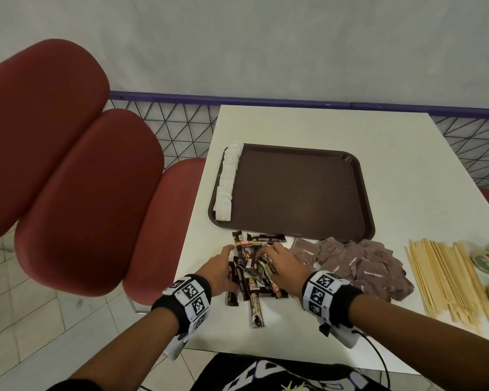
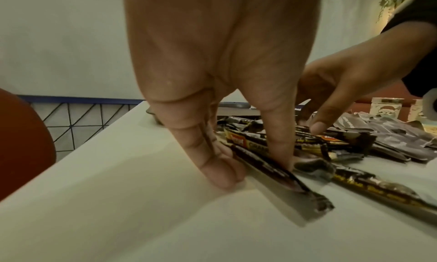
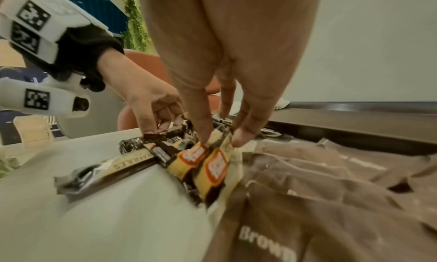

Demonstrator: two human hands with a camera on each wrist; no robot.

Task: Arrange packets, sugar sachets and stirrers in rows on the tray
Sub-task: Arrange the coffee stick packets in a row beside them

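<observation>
Near the front edge of the white desk (image 1: 294,122), just below the tray (image 1: 302,190), I see the pile of coffee stick packets (image 1: 251,275) lying crisscrossed, most with their long axes running roughly front to back, a few slanted across the others, and one loose stick (image 1: 257,313) pointing toward me. They are slim, dark brown and black sachets with gold panels and a red-and-orange logo whose letters I cannot read; one shows the word "GRANULES" along its length. My left hand (image 1: 220,270) works the pile's left side, its grip narrow, thumb and fingers pinching one dark stick (image 2: 272,172) that lies low over the desk with its crimped end toward the wrist camera. My right hand (image 1: 283,263) comes down on the pile's right side, fingertips (image 3: 205,139) pressing on two gold-faced sticks; I cannot tell whether that grip actually holds them. To the right lies a heap of flat brown sachets (image 1: 359,266) printed "Brown Sugar" in white, then a bundle of pale wooden stirrers (image 1: 449,280) running front to back. White sugar sachets (image 1: 226,182) stand in a row along the tray's left rim.
</observation>
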